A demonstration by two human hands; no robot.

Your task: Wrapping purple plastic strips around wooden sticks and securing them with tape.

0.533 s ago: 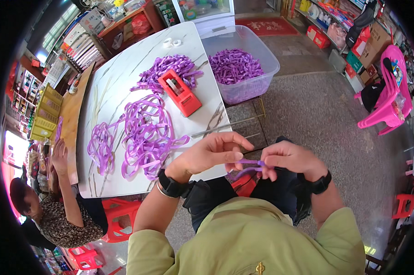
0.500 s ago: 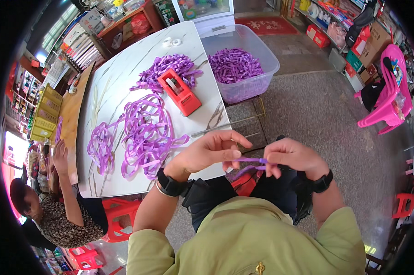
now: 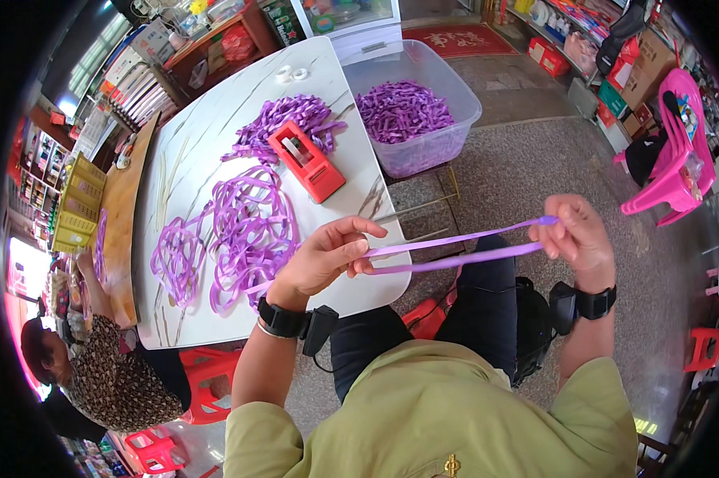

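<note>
Between my hands, over my lap and the table's near right corner, a purple ribbon [image 3: 463, 259] is stretched in two nearly parallel strands. My left hand [image 3: 331, 253] pinches its left end, and a strand trails from there toward the heap. At the other end, my right hand [image 3: 574, 235] grips it beside a darker knot-like spot [image 3: 546, 221]. A loose heap of long purple ribbon [image 3: 252, 227] lies left of my left hand. Behind it are a red tape dispenser [image 3: 307, 163] and a pile of short folded purple ribbon pieces [image 3: 284, 123].
The white marbled table [image 3: 359, 183] carries two tape rolls [image 3: 291, 74]. A clear plastic bin [image 3: 447, 143] of purple pieces stands at its far right. Another person [image 3: 120, 374] sits at the left by a wooden table [image 3: 128, 231]. A pink chair [image 3: 674, 175] is far right.
My right hand has moved right and slightly up, drawing the ribbon out long from my left hand. My left hand shifted slightly left. The other person's raised arm has lowered.
</note>
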